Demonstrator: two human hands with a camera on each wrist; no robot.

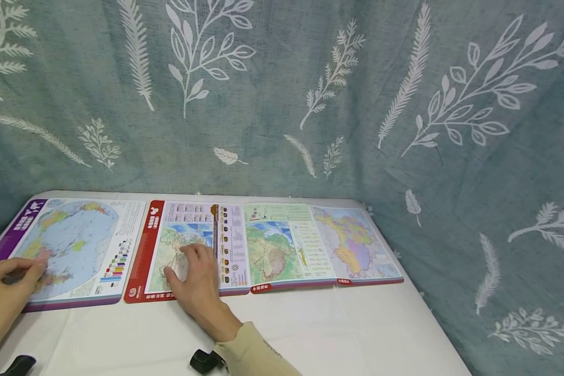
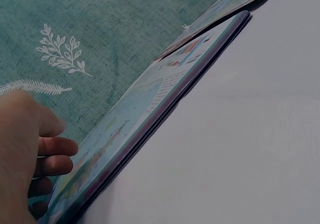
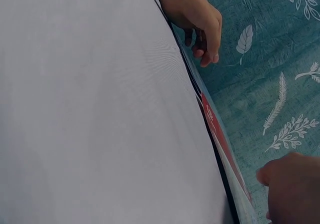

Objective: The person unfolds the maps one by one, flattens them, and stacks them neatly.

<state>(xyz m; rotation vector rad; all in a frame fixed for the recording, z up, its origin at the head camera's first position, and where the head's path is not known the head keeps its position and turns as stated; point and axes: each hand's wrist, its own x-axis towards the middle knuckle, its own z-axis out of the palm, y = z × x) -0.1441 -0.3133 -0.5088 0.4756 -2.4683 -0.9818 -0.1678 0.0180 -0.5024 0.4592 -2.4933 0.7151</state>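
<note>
In the head view, my left hand point(image 1: 7, 292) is over a purple-bordered world map point(image 1: 80, 245) at the left end of a row of map sheets. Its thumb and index finger come close together, and the left wrist view shows the left hand point(image 2: 22, 149) with loosely bent fingers and nothing in them. My right hand point(image 1: 199, 279) is over the lower middle of a red-bordered map point(image 1: 143, 256), fingers relaxed and spread from the thumb. Whether its fingertips touch the sheet I cannot tell. The right wrist view shows that right hand point(image 3: 295, 189) only partly.
A green relief map point(image 1: 270, 250) and a coloured political map point(image 1: 352, 243) continue the row to the right. All lie on a white-covered table point(image 1: 348, 329). Behind and to the right hangs a teal leaf-patterned curtain point(image 1: 272, 130). Black objects point(image 1: 206, 361) show near both wrists.
</note>
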